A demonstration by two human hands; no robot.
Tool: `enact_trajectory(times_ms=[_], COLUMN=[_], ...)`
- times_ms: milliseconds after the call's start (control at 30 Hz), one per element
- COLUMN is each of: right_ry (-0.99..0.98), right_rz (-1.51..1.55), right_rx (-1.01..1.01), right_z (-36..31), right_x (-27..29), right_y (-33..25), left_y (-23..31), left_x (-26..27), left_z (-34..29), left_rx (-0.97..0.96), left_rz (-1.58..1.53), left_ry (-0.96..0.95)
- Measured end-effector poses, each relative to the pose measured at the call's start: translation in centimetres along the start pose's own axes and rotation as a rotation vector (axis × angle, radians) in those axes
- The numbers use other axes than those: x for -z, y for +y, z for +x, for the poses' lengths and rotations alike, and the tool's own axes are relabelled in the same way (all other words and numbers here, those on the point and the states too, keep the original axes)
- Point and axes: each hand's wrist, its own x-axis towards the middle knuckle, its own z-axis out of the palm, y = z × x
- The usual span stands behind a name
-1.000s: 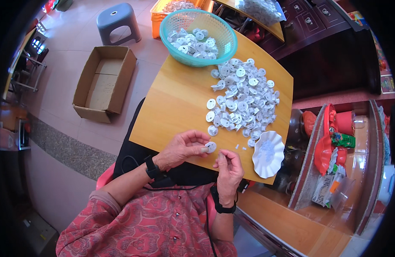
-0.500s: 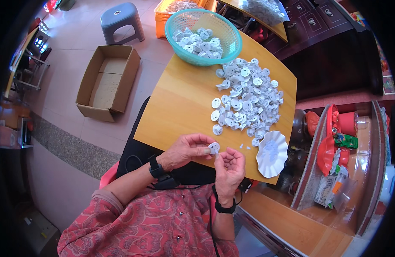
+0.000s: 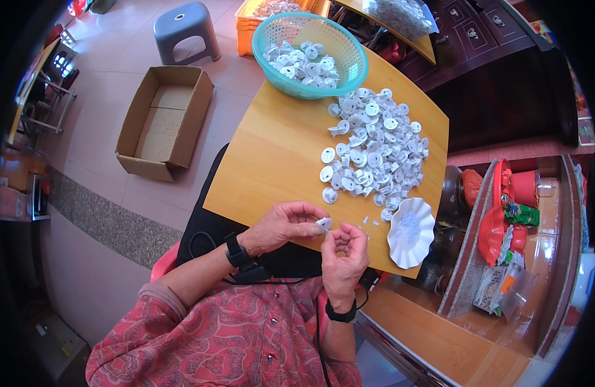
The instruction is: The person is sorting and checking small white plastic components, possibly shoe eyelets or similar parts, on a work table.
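Observation:
At the near edge of the table, my left hand [image 3: 279, 227] pinches a small white round plastic part [image 3: 323, 222] between thumb and fingers. The part is tilted, its flat face partly turned away. Close against its lower right side is my right hand [image 3: 344, 261], thumb and forefinger pressed together and the other fingers curled. Whatever those fingertips grip is too small to make out. Beyond both hands lies a heap of similar white plastic parts [image 3: 375, 151]. To the right, a white fluted dish [image 3: 424, 244] holds tiny translucent pieces [image 3: 408, 227].
A teal mesh basket [image 3: 354, 63] with more white parts stands at the table's [image 3: 259, 155] far edge. An open cardboard box [image 3: 193, 129] and a grey-blue stool [image 3: 213, 45] are on the floor to the left. Shelves with red items [image 3: 491, 235] flank the right side.
The round part has tipped in my left fingers, so its face shows less. My right fingers have shifted slightly at its edge. The view has moved a little.

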Motion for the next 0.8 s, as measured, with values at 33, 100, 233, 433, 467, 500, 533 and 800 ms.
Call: enact_trajectory(times_ms=[33,100,233,433,467,500,533,800], right_ry=[-0.008,-0.015,-0.035,-0.049,-0.063,-0.064,-0.072,-0.103], right_rz=[-0.037,-0.074,-0.107,-0.113,-0.111,-0.111,-0.12,-0.072], right_rx=[0.026,0.052,0.089,0.109,0.1,0.1,0.093,0.06], right_z=[0.02,0.07,0.12,0.16,0.16,0.16,0.18,0.42], right_x=[0.04,0.12,0.22,0.09,0.07,0.07,0.08,-0.24], right_y=[-0.05,-0.13,-0.13,-0.41,-0.55,-0.62,-0.66,-0.61], left_y=[-0.01,-0.02,-0.07,0.23,0.45,0.58,0.55,0.89], left_x=[0.04,0.11,0.2,-0.02,-0.2,-0.27,-0.13,0.71], left_z=[0.02,0.06,0.06,-0.01,-0.09,-0.13,-0.1,-0.02], left_rx=[0.0,0.01,-0.003,-0.009,-0.005,-0.002,-0.002,0.008], left_rz=[0.0,0.051,0.108,0.13,0.125,0.119,0.119,0.109], left_ry=[0.0,0.001,-0.01,-0.033,-0.039,-0.045,-0.044,-0.085])
